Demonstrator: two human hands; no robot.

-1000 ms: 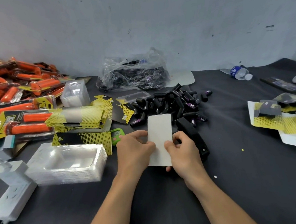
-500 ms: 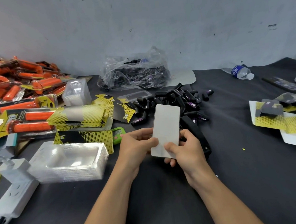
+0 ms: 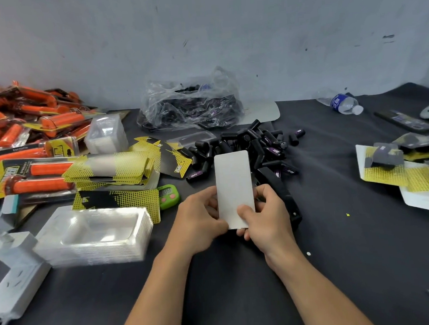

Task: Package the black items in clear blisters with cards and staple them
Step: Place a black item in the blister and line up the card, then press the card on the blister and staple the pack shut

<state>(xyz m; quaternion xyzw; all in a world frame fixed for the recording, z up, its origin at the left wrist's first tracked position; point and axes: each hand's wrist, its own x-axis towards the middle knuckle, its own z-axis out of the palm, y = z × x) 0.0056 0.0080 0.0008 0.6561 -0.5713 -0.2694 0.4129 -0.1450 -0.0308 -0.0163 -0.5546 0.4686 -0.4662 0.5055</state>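
White and blank on the side that shows, a card (image 3: 234, 186) stands upright over the near middle of the dark worktop (image 3: 341, 255), pinched at its lower end by both hands. The left hand (image 3: 199, 221) grips its left edge, fingers curled behind it. The right hand (image 3: 268, 217) presses a thumb on its lower face, with the other fingers curled behind. Just beyond the card lies a loose pile of black items (image 3: 245, 145), some with purple labels. A black stapler (image 3: 279, 193) lies behind the right hand. On the near left sits a stack of clear blisters (image 3: 94, 234), with yellow-and-black printed cards (image 3: 115, 169) beyond it and a green timer (image 3: 168, 193) just beside the left hand. A clear bag (image 3: 191, 103) holding more black pieces rests by the far wall, and orange packaged grips (image 3: 28, 124) are heaped at the far left.
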